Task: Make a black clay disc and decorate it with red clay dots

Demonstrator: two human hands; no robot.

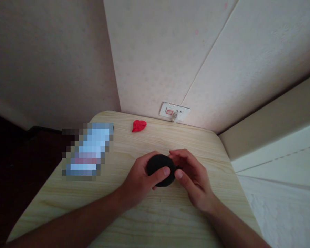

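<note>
A smooth, round black ball point(158, 168) is held just above the middle of the wooden table. My left hand point(142, 175) is wrapped round it from the left, with the thumb lying across its top. From the right, my right hand point(193, 175) has its thumb and curled fingers at a small dark tip on the ball's right side. What the tip is, I cannot make out. Beyond my hands, a small crumpled red piece point(138, 125) of thin material lies near the table's back edge.
The pale wood-grain table point(155, 217) has rounded corners and stands against the wall. At its left edge lies a pixelated, phone-like lit screen point(90, 148). A wall socket point(174, 112) with a plug sits behind the back edge. White furniture point(274, 137) is at the right.
</note>
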